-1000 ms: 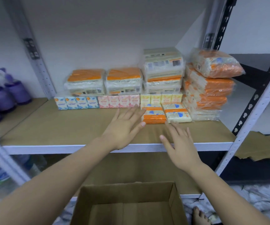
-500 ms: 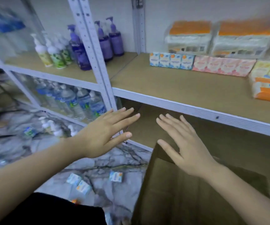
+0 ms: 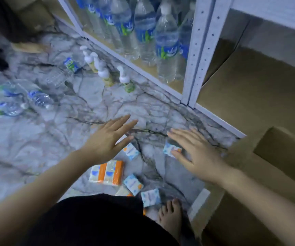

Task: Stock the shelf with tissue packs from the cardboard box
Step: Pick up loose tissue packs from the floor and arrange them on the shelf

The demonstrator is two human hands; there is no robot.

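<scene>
The light was dim and cool, bluish, with no clear source and only soft shadows. The marble floor [image 3: 90, 107] gave back a pale sheen in the middle of the frame, while the upper left corner sank into near black. Motion blur smeared most things: the water bottles [image 3: 164, 43] at the top, the loose bottles [image 3: 36, 98] at the left edge. The shelf post [image 3: 199, 50] leaned and bowed with wide-angle distortion. The cardboard box [image 3: 267, 157] at right looked soft and grainy
</scene>
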